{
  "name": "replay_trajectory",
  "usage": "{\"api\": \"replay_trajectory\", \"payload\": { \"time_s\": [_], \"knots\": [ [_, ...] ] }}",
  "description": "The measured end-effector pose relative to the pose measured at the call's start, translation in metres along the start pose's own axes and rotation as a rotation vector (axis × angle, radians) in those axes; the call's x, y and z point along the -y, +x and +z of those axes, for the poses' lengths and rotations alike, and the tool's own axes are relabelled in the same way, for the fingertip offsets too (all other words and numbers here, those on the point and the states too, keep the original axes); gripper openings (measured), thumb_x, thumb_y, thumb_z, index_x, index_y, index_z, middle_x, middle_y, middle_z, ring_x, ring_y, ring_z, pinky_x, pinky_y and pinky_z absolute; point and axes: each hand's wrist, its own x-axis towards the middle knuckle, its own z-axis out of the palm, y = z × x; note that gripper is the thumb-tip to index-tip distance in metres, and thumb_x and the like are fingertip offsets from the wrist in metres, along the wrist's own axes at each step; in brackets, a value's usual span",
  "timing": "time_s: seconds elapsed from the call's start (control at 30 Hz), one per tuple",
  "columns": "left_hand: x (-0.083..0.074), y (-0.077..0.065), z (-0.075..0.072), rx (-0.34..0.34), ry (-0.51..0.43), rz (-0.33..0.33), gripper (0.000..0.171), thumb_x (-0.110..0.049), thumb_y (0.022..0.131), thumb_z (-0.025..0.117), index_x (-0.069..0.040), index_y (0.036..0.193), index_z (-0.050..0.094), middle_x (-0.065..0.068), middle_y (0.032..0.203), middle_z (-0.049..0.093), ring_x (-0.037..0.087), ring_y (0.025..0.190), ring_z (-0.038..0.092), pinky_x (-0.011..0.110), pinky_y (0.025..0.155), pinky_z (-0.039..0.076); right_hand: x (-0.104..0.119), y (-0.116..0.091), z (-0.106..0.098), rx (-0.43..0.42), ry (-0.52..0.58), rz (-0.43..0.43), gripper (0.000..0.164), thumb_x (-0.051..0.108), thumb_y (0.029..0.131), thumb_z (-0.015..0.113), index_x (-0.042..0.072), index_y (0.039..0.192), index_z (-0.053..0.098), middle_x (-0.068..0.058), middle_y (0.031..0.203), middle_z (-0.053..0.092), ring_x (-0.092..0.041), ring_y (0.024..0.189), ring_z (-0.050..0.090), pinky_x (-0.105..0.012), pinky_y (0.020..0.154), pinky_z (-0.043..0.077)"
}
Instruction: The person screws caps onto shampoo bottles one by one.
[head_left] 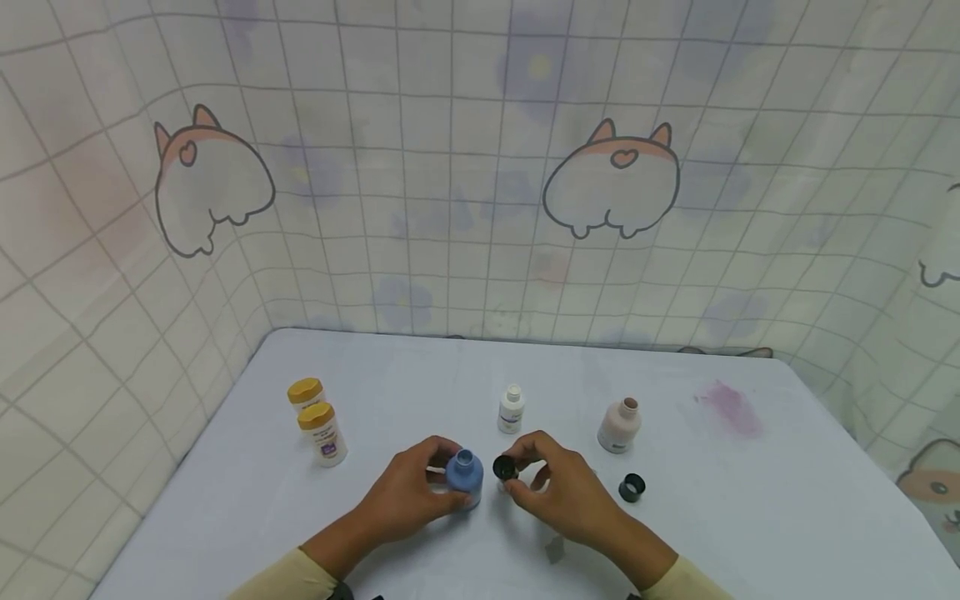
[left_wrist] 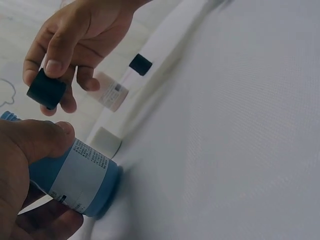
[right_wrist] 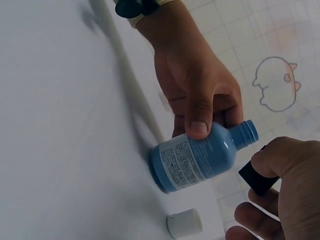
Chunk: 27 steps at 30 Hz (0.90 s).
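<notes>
My left hand [head_left: 411,492] grips a blue bottle [head_left: 465,479] around its body, thumb on the near side. The bottle's threaded neck is uncovered, and its printed label [right_wrist: 181,164] shows in the right wrist view. Between thumb and fingers, my right hand [head_left: 558,487] pinches a black cap [left_wrist: 46,89], held apart from the bottle at its right. A white cap [right_wrist: 184,223] sits on the table close to the bottle; in the head view it is mostly hidden under the black cap.
Two white jars with yellow lids [head_left: 324,433] stand at the left. A small white bottle [head_left: 512,410] is behind my hands. Right of it stands an uncapped pale pink bottle [head_left: 619,427], with another black cap [head_left: 632,487] nearer me. A pink stain [head_left: 733,408] marks the white tabletop.
</notes>
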Motion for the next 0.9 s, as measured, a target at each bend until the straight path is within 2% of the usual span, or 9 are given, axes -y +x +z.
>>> {"api": "replay_trajectory", "payload": {
  "time_s": [0.47,0.73,0.9],
  "knots": [
    [0.009,0.003,0.004,0.017,0.011,0.033,0.061,-0.036,0.068,0.084,-0.018,0.117,0.052,-0.005,0.111,0.058,0.010,0.096,0.061,0.023,0.083,0.052,-0.002,0.003,0.001,-0.027,-0.013,0.001,0.037,0.026,0.082,0.074,0.027,0.110,0.051,0.017,0.101,0.061,-0.010,0.083,0.060,-0.026,0.068,0.054],
    [0.009,0.003,0.003,0.019,0.043,0.027,0.062,-0.037,0.068,0.084,-0.019,0.118,0.052,-0.006,0.112,0.058,0.009,0.098,0.061,0.023,0.083,0.052,0.003,0.007,0.002,-0.009,-0.061,0.034,0.035,0.033,0.082,0.073,0.029,0.109,0.051,0.017,0.099,0.060,-0.016,0.085,0.060,-0.026,0.069,0.052],
    [0.008,0.005,0.003,0.026,0.045,0.031,0.060,-0.034,0.069,0.084,-0.019,0.118,0.052,-0.007,0.112,0.058,0.008,0.101,0.059,0.021,0.084,0.051,0.005,0.011,0.002,-0.004,-0.074,0.027,0.034,0.032,0.082,0.073,0.029,0.109,0.052,0.017,0.096,0.059,-0.017,0.084,0.059,-0.024,0.068,0.051]
  ]
}}
